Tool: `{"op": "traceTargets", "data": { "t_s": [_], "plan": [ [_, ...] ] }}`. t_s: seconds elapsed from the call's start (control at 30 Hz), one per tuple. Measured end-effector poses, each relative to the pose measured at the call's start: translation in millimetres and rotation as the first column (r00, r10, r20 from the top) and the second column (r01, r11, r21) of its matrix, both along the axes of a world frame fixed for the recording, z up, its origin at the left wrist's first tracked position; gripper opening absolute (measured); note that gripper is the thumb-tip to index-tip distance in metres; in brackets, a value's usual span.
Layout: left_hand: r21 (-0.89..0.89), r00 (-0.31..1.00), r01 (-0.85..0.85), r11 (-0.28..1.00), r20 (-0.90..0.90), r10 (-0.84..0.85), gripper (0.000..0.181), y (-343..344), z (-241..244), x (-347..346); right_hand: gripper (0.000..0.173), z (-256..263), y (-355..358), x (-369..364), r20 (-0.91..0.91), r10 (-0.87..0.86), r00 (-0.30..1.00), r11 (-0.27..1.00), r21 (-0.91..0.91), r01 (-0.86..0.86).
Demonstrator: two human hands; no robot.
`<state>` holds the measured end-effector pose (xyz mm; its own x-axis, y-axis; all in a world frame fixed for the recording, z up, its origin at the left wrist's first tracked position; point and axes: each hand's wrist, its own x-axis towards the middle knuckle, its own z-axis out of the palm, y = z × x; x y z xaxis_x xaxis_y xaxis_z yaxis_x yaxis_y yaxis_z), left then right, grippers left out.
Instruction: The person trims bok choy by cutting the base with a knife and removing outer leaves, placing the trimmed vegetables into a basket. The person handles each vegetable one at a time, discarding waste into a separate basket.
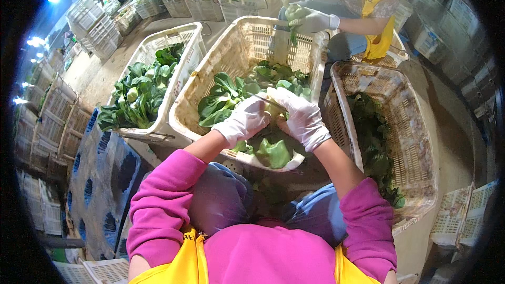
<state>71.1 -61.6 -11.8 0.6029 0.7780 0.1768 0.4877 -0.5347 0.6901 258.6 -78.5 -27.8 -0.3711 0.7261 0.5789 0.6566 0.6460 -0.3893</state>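
Note:
Both my hands wear white gloves and meet over the near part of a tall, stained plastic crate [213, 61]. My left hand [245, 120] grips a pale green bok choy [273, 109], mostly hidden by the fingers. My right hand [299, 115] is closed around a small knife [272, 101], whose thin dark blade lies across the vegetable. Just below the hands, a blurred green leaf [273, 153] shows by the crate's near rim. Several leafy bok choy [217, 100] lie inside this crate.
On the left, a white crate [189, 63] holds trimmed-looking bok choy [136, 90]. A dirty crate [414, 126] on the right contains dark loose leaves [369, 138]. Across from me, a gloved co-worker's hand [311, 19] holds greens. A blue pallet [100, 189] lies at left.

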Motion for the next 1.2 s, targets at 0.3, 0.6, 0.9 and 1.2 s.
{"op": "traceTargets", "data": {
  "t_s": [0.3, 0.6, 0.9, 1.2],
  "plan": [
    [-0.08, 0.992, -0.031, 0.996, -0.126, 0.02, 0.018, 2, -5, -14, 0.042, -6, -3, -3, -0.13, 0.047, 0.99, 0.985, -0.16, -0.068],
    [-0.498, 0.96, 0.205, 0.843, -0.067, -0.273, 0.06, 0, 18, -19, 0.013, -2, 9, 21, -0.354, -0.075, 0.932, 0.963, -0.268, -0.024],
    [-0.063, 0.91, 0.028, 0.998, 0.415, 0.001, 0.062, 8, 4, -12, 0.098, 30, -9, 4, -0.852, 0.006, 0.524, 0.825, -0.292, -0.484],
    [0.253, 0.95, -0.097, 0.963, 0.313, 0.013, 0.049, -3, 8, 9, 0.074, 31, -15, -7, -0.422, -0.138, 0.896, 0.943, -0.333, -0.011]
  ]
}}
